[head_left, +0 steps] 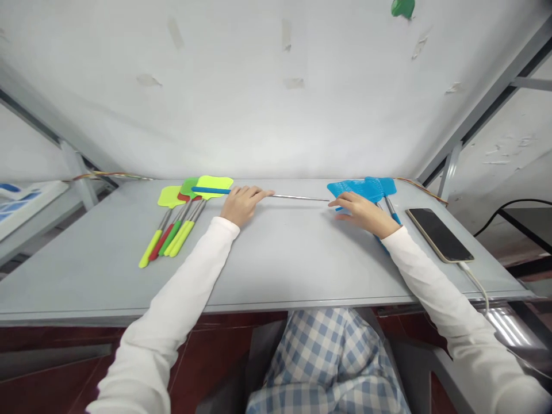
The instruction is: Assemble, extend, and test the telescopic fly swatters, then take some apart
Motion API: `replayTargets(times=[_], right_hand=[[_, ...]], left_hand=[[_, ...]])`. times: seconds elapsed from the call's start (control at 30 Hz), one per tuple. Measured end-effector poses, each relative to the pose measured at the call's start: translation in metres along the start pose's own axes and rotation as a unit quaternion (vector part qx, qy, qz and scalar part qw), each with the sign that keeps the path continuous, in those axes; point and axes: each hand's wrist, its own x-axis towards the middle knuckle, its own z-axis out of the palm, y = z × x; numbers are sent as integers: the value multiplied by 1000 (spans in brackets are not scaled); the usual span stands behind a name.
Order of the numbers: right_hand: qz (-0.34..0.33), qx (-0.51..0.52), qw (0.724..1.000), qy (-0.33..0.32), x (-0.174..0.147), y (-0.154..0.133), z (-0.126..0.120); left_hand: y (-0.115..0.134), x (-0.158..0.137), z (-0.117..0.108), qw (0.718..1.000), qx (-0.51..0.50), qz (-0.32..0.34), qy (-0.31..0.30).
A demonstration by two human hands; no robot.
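Over the grey surface (pixel 280 259), the blue-handled swatter (pixel 207 190) is held crosswise, wrapped by the fingers of the left hand (pixel 241 205), presumably to keep its rod (pixel 299 198) level; parted fingers of the right hand (pixel 362 214) are set by its far end, where any pinch cannot be told.

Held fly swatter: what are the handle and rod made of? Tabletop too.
Blue handle: probably plastic or rubber, from its even, solid colour.
Rod: likely metal, silvery with a shine.
Grey tabletop: smooth, low sheen; laminate or painted metal, can't tell.
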Motion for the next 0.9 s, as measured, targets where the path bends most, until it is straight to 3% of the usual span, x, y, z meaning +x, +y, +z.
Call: replayTargets(times=[0.2,0.37,0.47,0.57,0.67,0.8,0.9], right_hand=[[95,-69,993,-10,-16,27,7],[136,22,988,-71,-21,38,12],[173,18,984,-34,-22,43,6],[315,-61,947,7,-28,56,3],[438,-48,898,-3,-38,76,9],[490,12,871,-32,-44,91,17],[494,-14,868,36,-41,91,16]], left_hand=[[8,1,0,1000,-1,-22,11],[9,2,4,1000,2,-26,4],[8,2,6,1000,-3,-24,2],[9,2,6,999,0,-31,6],[10,2,6,999,4,-40,6],[13,1,6,998,-10,-54,-2],[14,-1,6,998,-20,-58,-4]])
